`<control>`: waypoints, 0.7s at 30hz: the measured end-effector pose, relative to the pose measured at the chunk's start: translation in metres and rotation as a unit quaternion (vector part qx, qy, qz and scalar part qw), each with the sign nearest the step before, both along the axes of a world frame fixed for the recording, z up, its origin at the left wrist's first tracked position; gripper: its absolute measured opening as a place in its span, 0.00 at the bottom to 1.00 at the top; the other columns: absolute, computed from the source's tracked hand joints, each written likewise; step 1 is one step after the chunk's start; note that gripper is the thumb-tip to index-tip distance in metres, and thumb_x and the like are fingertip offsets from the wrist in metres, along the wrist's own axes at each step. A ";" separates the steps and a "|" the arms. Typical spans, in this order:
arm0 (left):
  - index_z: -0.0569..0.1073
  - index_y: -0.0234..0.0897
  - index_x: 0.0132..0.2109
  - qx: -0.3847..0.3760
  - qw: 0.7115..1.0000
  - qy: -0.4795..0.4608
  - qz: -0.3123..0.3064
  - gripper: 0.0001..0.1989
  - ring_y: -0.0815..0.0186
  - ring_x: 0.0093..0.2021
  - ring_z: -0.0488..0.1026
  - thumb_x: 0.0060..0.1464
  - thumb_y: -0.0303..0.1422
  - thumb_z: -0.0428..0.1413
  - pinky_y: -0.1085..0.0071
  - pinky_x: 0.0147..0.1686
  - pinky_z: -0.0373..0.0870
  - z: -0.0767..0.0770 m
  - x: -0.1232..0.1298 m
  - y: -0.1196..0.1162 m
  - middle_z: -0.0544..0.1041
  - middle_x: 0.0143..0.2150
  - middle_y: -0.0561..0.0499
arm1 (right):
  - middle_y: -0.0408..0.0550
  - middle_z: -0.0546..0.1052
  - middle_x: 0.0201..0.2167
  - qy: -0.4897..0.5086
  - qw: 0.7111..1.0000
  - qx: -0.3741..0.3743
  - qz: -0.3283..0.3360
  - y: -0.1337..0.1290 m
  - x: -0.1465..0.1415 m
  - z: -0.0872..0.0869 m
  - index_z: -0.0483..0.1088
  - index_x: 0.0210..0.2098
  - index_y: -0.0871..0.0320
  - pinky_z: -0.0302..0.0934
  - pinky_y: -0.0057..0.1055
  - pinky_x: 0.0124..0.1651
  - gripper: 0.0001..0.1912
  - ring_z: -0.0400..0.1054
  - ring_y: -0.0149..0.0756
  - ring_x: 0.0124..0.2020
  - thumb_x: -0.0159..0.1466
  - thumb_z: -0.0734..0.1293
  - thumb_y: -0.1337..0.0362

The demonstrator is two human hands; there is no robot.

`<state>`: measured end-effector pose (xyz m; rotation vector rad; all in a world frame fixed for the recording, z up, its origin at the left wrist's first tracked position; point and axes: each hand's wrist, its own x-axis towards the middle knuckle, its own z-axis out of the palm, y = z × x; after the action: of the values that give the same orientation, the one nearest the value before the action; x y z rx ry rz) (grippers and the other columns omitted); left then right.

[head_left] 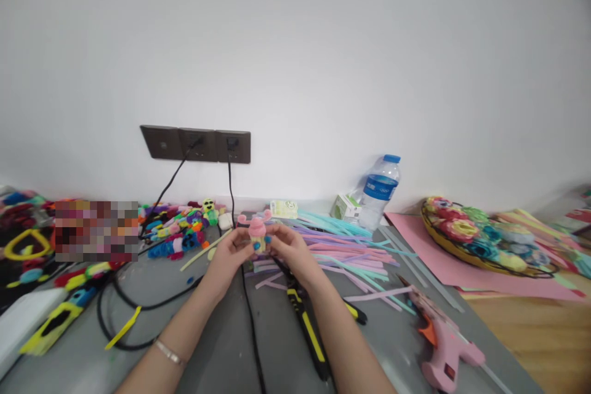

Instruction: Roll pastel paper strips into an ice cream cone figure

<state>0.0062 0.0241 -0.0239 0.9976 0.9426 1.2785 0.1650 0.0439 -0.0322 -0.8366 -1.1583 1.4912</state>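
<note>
We hold a small soft-looking figure [257,231], pink and rounded on top, pale yellow below, between the closed fingers of our left hand [236,247] and right hand [287,246], above the middle of the smooth grey surface [219,332]; fuzzy pastel stems [351,252] spread right, black-and-yellow pliers [307,326] lie under our right forearm, and bare grey shows near, between our forearms
</note>
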 end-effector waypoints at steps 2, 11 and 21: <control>0.76 0.36 0.40 0.014 0.999 -0.023 0.036 0.21 0.65 0.36 0.74 0.37 0.37 0.70 0.71 0.34 0.72 -0.002 0.001 0.002 0.78 0.41 0.48 | 0.42 0.73 0.25 0.004 0.999 -0.007 -0.038 0.002 0.005 0.000 0.73 0.30 0.57 0.54 0.26 0.27 0.21 0.63 0.29 0.24 0.52 0.73 0.45; 0.77 0.35 0.42 -0.008 0.951 0.140 -0.274 0.18 0.68 0.29 0.72 0.42 0.36 0.67 0.76 0.25 0.66 0.015 -0.015 -0.011 0.78 0.34 0.50 | 0.42 0.69 0.20 0.053 0.979 0.009 -0.199 0.014 0.020 -0.002 0.58 0.17 0.56 0.52 0.28 0.23 0.27 0.59 0.28 0.19 0.50 0.72 0.42; 0.76 0.35 0.36 -0.072 0.844 0.318 -0.426 0.10 0.73 0.17 0.67 0.42 0.30 0.61 0.77 0.18 0.63 0.018 -0.020 -0.023 0.73 0.21 0.57 | 0.42 0.70 0.20 0.086 0.972 -0.017 -0.219 0.019 0.028 0.000 0.59 0.19 0.54 0.55 0.28 0.22 0.23 0.58 0.29 0.18 0.49 0.72 0.46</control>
<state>-0.0139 0.0016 -0.0060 1.5235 0.8857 0.1059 0.1929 0.0627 -0.0319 -0.8996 -0.7606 1.1901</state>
